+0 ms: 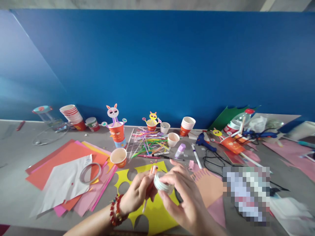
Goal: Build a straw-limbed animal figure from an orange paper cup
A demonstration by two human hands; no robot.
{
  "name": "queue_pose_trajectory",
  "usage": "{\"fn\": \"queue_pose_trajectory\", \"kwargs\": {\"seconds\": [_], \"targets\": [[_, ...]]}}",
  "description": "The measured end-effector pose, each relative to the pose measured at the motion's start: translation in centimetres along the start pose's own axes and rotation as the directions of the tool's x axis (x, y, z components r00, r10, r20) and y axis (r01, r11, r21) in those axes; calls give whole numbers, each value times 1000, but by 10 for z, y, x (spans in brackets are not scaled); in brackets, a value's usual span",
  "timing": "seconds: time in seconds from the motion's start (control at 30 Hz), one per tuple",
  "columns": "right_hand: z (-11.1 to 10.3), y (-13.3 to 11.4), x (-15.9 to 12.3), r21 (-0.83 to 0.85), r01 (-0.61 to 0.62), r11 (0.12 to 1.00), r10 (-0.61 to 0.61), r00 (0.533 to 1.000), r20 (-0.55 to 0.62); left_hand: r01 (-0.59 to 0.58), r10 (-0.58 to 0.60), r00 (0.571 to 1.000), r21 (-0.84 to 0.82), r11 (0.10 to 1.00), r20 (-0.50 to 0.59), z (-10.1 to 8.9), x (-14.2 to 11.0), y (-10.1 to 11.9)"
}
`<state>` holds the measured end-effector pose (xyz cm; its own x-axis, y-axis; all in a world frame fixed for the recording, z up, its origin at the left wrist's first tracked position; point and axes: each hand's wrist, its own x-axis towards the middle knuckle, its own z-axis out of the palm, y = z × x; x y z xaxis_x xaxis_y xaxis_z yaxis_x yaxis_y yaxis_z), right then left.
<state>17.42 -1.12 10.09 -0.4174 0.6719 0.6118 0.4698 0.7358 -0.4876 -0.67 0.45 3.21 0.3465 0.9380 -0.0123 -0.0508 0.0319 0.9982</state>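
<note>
Above the yellow paper sheet (161, 213) with round holes cut in it, my left hand (141, 186) is closed, pinching a small paper cut-out (154, 162) with pointed ears. Most of that piece is hidden by the fingers, and a thin white stick (144, 206) pokes out below them. My right hand (182, 193) grips a roll of white tape (162, 184) between thumb and fingers, close against the left fingertips. Whether the tape touches the cut-out cannot be made out.
Colored paper sheets (56, 160) with another tape roll (90, 173) lie left. Behind are a paper cup (118, 158), bunny-topped cups (116, 132), pipe cleaners (150, 144) and a glue stick (180, 150). Rightward sit a blue glue gun (205, 142), its black cable, and a bottle (237, 122).
</note>
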Motion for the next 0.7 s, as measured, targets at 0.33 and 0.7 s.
{"fn": "queue_pose_trajectory", "kwargs": {"seconds": [0.33,0.7], "targets": [[-2,1,1,-49,5,999,-5,1000,-5,-43,44,998,-43,998,37,4,0,1],[-4,8,-7,-78,1,997,0,1000,14,-42,49,996,-91,995,76,3,-1,6]]}}
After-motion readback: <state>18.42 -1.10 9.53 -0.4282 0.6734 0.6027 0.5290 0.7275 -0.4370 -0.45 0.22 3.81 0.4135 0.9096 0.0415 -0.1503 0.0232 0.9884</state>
